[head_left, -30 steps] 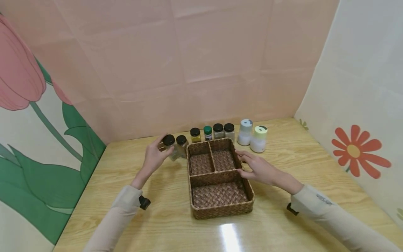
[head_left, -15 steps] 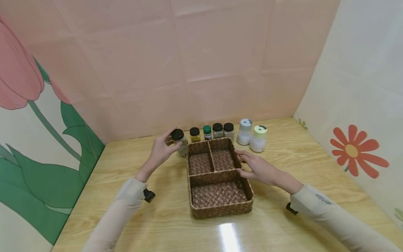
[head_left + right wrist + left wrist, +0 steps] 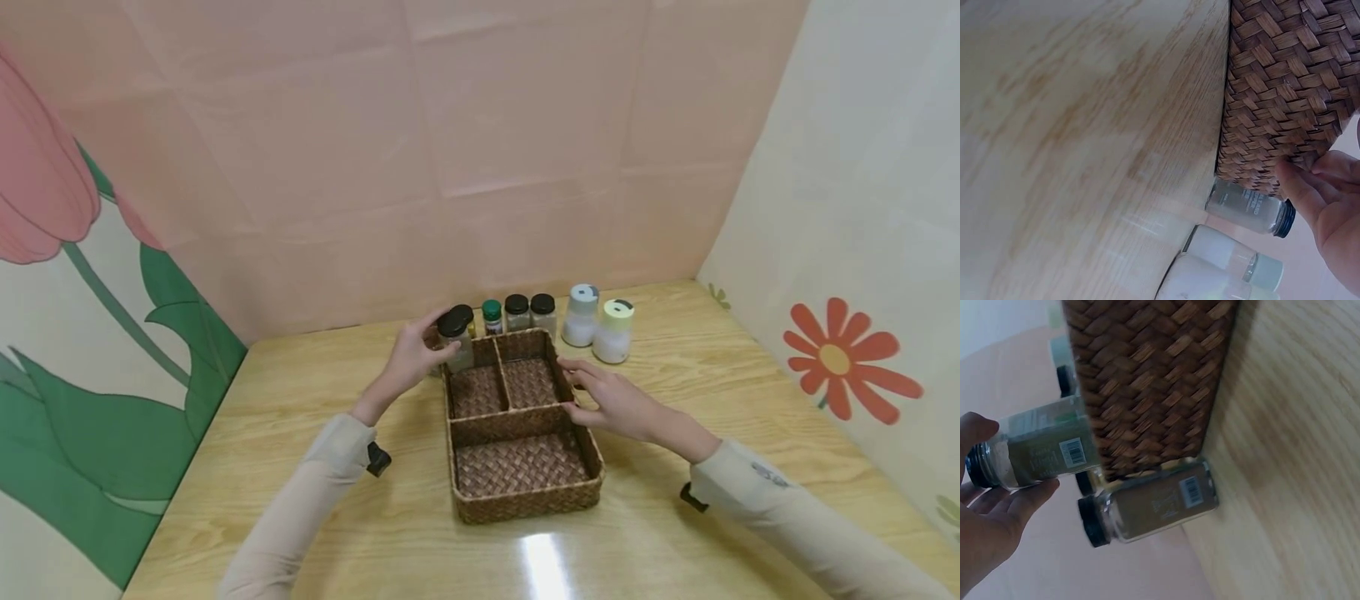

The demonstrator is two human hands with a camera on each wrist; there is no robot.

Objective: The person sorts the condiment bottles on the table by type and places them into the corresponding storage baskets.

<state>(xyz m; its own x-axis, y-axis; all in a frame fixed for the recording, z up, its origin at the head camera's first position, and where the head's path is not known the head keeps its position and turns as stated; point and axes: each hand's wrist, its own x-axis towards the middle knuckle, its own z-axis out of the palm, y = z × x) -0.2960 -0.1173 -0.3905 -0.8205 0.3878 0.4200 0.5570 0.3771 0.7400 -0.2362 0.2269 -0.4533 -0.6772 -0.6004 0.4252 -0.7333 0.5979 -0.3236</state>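
Observation:
My left hand (image 3: 415,354) holds a clear spice jar (image 3: 1047,450) with a black lid, thumb on one side and fingers on the other. In the head view the jar overlaps the back left compartment of a brown woven basket (image 3: 528,504); in the left wrist view it is raised beside the basket's top edge. The basket has two small compartments at the back and one wide one in front. My right hand (image 3: 618,404) grips the basket's right rim, with fingertips against the weave in the right wrist view.
Another black-lidded jar (image 3: 1157,509) stands against the basket's left side, mostly hidden in the head view. Behind the basket are a green-capped jar (image 3: 492,315) and two black-lidded jars (image 3: 517,312). Two white bottles, one blue-capped (image 3: 581,317) and one yellow-capped (image 3: 615,333), stand back right.
My left hand has carried the spice jar rightward from the table left of the basket to the back left compartment, raising it. My right hand and the basket have stayed in place.

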